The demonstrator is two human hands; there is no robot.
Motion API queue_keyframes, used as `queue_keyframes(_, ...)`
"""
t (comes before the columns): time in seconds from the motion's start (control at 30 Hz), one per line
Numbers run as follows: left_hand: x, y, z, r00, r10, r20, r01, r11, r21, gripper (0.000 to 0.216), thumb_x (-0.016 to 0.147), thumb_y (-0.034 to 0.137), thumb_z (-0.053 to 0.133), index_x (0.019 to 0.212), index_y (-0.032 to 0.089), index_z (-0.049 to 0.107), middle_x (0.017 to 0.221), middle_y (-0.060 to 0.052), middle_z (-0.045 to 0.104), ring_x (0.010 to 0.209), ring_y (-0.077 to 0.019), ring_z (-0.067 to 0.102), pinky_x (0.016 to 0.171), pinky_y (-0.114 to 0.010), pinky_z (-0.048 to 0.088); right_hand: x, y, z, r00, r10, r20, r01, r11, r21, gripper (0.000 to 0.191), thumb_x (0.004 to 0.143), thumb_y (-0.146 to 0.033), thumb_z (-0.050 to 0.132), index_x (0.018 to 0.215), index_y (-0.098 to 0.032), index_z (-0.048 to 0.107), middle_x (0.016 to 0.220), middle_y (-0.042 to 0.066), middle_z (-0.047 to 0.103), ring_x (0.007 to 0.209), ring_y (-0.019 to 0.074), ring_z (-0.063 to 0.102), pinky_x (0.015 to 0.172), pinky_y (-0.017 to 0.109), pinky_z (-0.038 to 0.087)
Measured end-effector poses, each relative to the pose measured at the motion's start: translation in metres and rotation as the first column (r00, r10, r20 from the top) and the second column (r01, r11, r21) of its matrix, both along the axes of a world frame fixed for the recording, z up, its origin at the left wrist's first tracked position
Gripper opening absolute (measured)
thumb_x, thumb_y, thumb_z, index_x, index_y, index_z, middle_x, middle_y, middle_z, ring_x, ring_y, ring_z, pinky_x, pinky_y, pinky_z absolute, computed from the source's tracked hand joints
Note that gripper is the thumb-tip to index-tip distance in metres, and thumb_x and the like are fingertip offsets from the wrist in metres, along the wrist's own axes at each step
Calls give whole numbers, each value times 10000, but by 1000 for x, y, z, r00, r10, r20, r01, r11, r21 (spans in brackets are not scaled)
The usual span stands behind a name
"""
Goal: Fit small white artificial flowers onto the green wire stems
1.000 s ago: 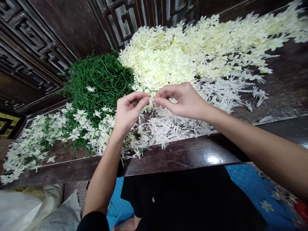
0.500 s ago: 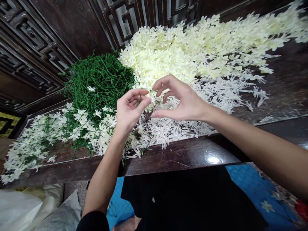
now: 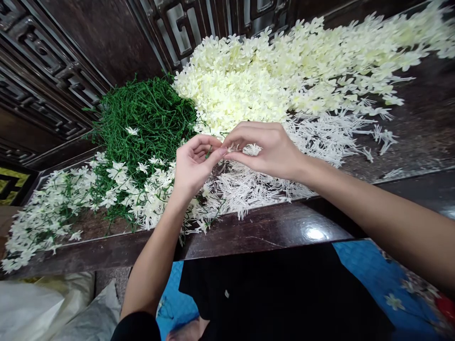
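Note:
My left hand pinches a green plastic stem, a short piece of which shows between thumb and fingers. Fingertip to fingertip with it, my right hand is closed in a pinch at the stem's end; what it grips there is hidden by the fingers. Below the hands lies a spread of white stamen pieces. Behind them is a heap of pale yellow-white petals, and to the left a tangled pile of green stems.
Assembled white flowers on green stems cover the left of the dark wooden bench. A carved lattice back rises behind. Pale sacks stand at lower left. Blue padding lies below the bench.
My right hand has moved left and down to meet the left, and its spread fingers have closed into a pinch. The left hand keeps the stem, nearly still.

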State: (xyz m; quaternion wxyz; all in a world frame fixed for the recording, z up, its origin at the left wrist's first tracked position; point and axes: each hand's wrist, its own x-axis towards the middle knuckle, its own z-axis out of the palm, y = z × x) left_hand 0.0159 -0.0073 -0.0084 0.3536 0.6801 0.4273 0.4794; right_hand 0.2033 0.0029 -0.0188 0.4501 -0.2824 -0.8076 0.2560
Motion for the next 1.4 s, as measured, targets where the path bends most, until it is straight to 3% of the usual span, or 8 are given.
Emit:
queue_keyframes(0.3,-4,2,-2,999,0,33,2,998,-64,205,748,297,825,828,195,666,856,-23,715,770,-120,676,713,-254,586,0,-4,6,996,-68,-65,59,989,-132,98,861,-366,710,814,-284,737,872,21,744,845,234,693,833,475,586)
queue_keyframes(0.57,-3,0,1,998,-12,65,18,995,-102,200,702,266,851,798,201,689,824,-13,715,726,-112,654,676,-244,571,0,-7,6,995,-1,-98,-20,976,-217,61,843,-302,711,798,-269,684,856,28,706,809,219,677,807,466,621)
queue_keyframes(0.73,-4,1,1,998,-43,38,47,993,-112,232,714,343,846,800,196,688,814,-19,705,727,-124,643,688,-268,562,-1,-6,5,987,88,-134,-116,969,-217,29,834,-214,684,834,-241,693,888,35,682,782,188,661,733,420,629)
queue_keyframes(0.93,-3,1,1,994,-51,97,64,990,-128,213,679,281,863,780,187,700,771,0,690,684,-98,607,667,-234,539,0,-5,8,980,76,-185,-131,944,-302,35,781,-259,758,786,-246,726,940,36,678,866,201,665,813,429,623)
queue_keyframes(1.07,-2,0,2,994,-34,101,45,994,-104,216,657,256,879,762,184,705,747,9,687,672,-88,599,653,-213,526,1,-5,10,976,93,-196,-160,918,-362,140,730,-316,831,802,-229,747,966,35,716,914,209,680,903,453,603)
queue_keyframes(1.23,-1,0,2,999,-17,45,18,999,-34,192,675,245,862,756,179,701,759,-2,693,659,-89,582,612,-212,496,1,-8,13,988,7,-157,-74,901,-428,135,780,-316,811,792,-202,740,830,41,742,776,200,696,820,432,610)
queue_keyframes(1.4,0,0,1,999,2,45,-3,1000,12,134,704,196,814,765,183,695,754,0,691,643,-85,567,595,-212,478,4,-6,14,987,3,-163,-76,892,-446,189,765,-317,823,847,-186,714,876,42,734,805,199,690,828,417,599)
